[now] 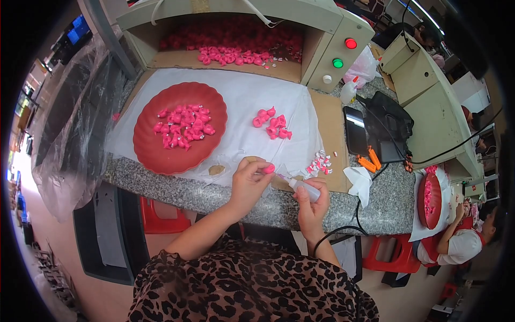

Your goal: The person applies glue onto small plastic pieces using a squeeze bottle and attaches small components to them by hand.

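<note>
My left hand (247, 181) pinches a small pink molded piece (269, 169) between thumb and fingers above the table's near edge. My right hand (312, 208) is wrapped round a small translucent squeeze bottle (306, 189), its thin nozzle pointing left toward the pink piece. Whether the tip touches the piece is too small to tell. Beyond my hands, several loose pink pieces (272, 123) lie on white paper (244, 94). To the left, a scalloped red plate (144, 137) bears a heap of pink pieces (185, 126). Tiny white-and-pink parts (320, 162) are scattered right of the bottle.
A boxy machine (327, 32) at the back holds many pink pieces. At right are a phone (355, 129), a black bag (387, 118), orange tools (370, 160), a crumpled tissue (359, 182) and a black cable (343, 228). A co-worker (461, 239) sits far right.
</note>
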